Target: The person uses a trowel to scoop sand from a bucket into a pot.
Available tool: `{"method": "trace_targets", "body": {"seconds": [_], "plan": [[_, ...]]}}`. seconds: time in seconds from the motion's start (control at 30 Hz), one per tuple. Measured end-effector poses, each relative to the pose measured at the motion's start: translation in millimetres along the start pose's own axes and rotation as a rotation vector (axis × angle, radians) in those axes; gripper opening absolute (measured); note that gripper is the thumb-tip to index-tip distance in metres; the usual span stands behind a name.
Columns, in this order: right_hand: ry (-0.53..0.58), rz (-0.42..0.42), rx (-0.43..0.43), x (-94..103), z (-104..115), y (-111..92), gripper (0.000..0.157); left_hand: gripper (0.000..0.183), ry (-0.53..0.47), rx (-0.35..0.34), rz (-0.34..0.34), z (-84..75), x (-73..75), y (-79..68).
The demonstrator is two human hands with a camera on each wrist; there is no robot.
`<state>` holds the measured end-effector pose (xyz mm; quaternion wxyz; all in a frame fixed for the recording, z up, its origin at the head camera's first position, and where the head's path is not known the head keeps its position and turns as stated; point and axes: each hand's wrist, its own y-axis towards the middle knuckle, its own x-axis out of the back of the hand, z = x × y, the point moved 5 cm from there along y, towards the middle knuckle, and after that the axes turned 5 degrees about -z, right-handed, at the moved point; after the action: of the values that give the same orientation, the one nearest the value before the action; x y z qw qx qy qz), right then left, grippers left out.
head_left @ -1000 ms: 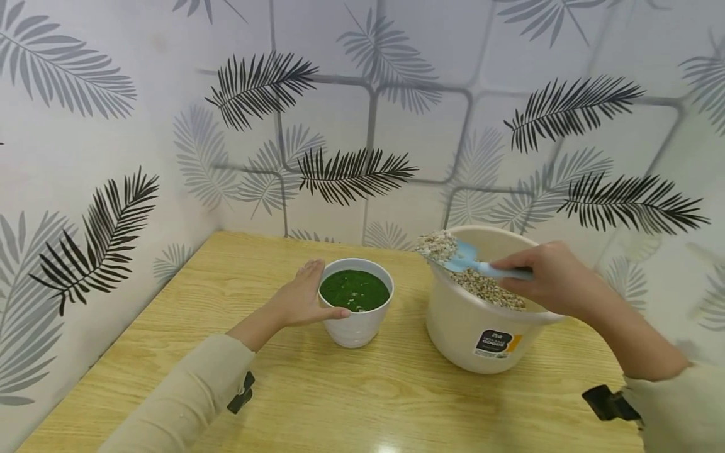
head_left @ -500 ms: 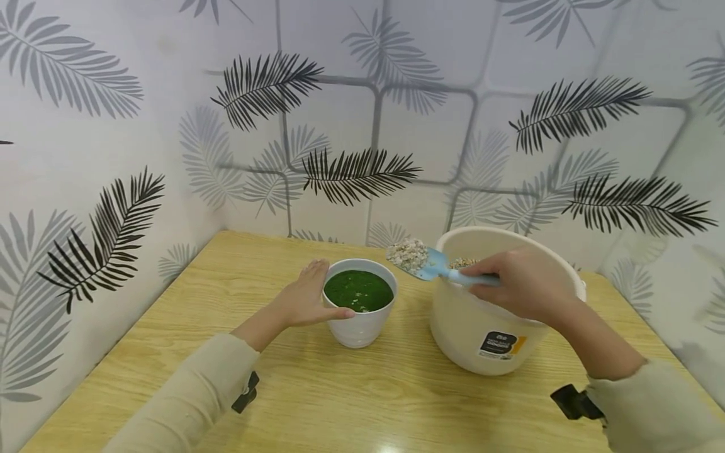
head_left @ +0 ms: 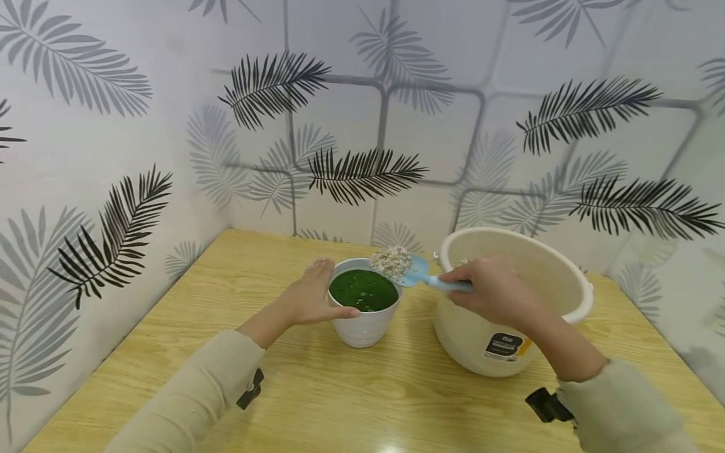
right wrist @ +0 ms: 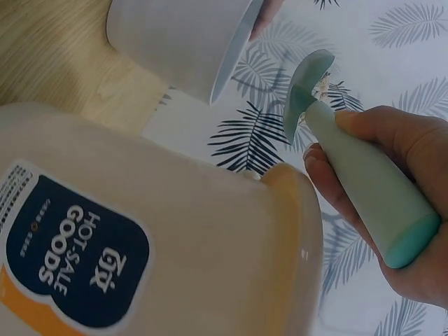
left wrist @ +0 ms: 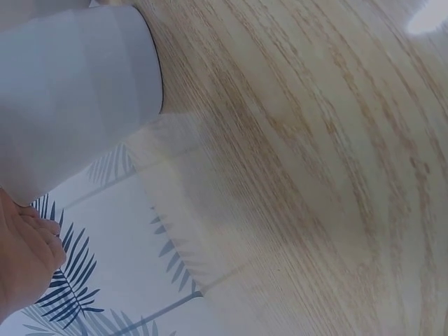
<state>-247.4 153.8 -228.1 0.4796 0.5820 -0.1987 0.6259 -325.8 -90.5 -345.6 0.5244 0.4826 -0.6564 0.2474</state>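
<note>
My right hand [head_left: 489, 289] grips the handle of a small light-blue trowel [head_left: 416, 272], held level above the table. A mound of pale, coarse granules [head_left: 392, 261] fills its blade, which overlaps the right rim of a white flowerpot [head_left: 362, 330] in the head view. Dark green material [head_left: 362, 290] with a few pale specks lies inside the pot. My left hand [head_left: 311, 296] holds the pot's left side, thumb along the front rim and fingers toward the back. In the right wrist view the trowel handle [right wrist: 371, 182] sits across my palm.
A large cream bucket [head_left: 481, 340] with a dark label [head_left: 504, 346] stands right of the pot, under my right forearm; similar granules show inside. Both containers stand on a wood-grain table [head_left: 317, 390]. A leaf-patterned wall [head_left: 419, 138] rises behind the table and along its left.
My right hand has carried the loaded trowel left, from over the bucket to the pot's right rim. My left hand keeps its place on the pot. The head view has shifted slightly.
</note>
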Motion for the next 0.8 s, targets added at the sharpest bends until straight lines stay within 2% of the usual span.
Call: {"method": "trace_targets", "body": {"seconds": [0.23,0.53,0.8], "plan": [[0.071,0.062,-0.006,-16.9,6.5,6.8,0.023,0.117,0.002,-0.005,0.003,0.3,-0.4,0.5],[0.082,0.118,-0.003,-37.0,11.2,18.5,0.023,0.122,-0.010,0.000,0.004,2.1,-3.0,1.2],[0.036,0.138,0.083,-47.3,15.0,32.7,0.019,0.122,-0.039,0.016,0.000,3.1,-2.9,0.8]]}}
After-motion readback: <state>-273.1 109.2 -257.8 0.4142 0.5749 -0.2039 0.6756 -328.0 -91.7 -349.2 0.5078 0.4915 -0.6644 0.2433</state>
